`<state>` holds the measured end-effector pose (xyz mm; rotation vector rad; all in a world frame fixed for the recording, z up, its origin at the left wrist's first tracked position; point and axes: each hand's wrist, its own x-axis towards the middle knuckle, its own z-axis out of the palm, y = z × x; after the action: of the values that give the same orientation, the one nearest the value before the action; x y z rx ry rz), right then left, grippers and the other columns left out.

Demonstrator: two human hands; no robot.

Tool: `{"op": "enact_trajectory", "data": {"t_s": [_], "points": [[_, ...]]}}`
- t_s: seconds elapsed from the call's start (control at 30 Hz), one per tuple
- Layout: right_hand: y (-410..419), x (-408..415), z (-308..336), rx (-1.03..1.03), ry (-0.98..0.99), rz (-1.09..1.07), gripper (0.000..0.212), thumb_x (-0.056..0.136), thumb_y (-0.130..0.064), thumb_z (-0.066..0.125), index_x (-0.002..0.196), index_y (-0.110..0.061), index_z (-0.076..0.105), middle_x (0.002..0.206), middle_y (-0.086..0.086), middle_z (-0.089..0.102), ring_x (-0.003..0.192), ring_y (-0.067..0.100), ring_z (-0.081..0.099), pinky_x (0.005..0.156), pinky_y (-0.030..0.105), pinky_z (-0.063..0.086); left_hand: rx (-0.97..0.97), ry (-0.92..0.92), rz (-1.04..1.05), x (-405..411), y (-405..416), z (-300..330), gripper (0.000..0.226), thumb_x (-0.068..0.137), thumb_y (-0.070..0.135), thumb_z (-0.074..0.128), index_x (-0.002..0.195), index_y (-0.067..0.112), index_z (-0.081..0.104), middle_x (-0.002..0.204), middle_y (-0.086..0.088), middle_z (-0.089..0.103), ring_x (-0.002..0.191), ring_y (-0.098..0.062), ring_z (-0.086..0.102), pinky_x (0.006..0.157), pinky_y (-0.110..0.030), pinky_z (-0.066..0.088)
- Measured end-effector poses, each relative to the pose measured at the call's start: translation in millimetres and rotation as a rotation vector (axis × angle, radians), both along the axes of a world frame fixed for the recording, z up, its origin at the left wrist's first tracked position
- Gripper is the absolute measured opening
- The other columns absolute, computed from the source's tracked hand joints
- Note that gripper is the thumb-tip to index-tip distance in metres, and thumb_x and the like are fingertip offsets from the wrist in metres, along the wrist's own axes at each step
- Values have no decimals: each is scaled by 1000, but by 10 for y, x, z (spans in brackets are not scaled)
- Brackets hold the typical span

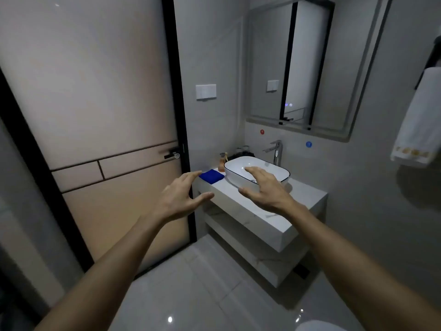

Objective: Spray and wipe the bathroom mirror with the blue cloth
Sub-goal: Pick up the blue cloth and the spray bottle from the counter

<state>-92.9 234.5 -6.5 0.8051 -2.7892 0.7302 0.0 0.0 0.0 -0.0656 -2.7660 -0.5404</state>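
Reaching out over the floor, both arms are stretched toward the vanity. Left hand (pixel 177 198) is spread and empty, fingers wide, right hand (pixel 263 187) same deal. Blue cloth (pixel 211 175) sits folded on the worktop (pixel 262 211), just left of the white basin (pixel 256 172). Mirror (pixel 307 65) hangs above. Orange thing behind the cloth might be the spray bottle (pixel 222 161), too blurry to say.

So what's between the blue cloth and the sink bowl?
In the head view, an orange spray bottle stands between the blue cloth and the sink bowl.
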Motion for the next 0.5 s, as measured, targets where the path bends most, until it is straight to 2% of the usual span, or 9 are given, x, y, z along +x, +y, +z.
{"op": "enact_trajectory", "data": {"t_s": [0.17,0.33,0.5], "points": [[-238,-479,-151,-6,-35,-10,69,96,-51,55,155,-28,27,163,1,26,148,24,26,116,51,32,31,-19,-3,-507,-227,-135,92,76,74,43,152,22,31,157,-3,38,141,-22,40,111,-50,40],[-492,-1121,-229,-8,-20,13,68,97,-49,56,154,-27,28,163,-2,26,148,22,25,115,46,30,46,-24,-7,-1183,-443,-300,91,76,73,46,152,25,30,157,-1,37,141,-21,39,110,-51,41],[-741,-1909,-242,-42,4,63,59,97,-45,57,148,-24,38,160,-2,32,145,21,31,112,43,35,109,-14,11,-1914,-638,-399,99,70,82,40,152,25,31,157,1,38,141,-18,39,111,-52,40]]}}
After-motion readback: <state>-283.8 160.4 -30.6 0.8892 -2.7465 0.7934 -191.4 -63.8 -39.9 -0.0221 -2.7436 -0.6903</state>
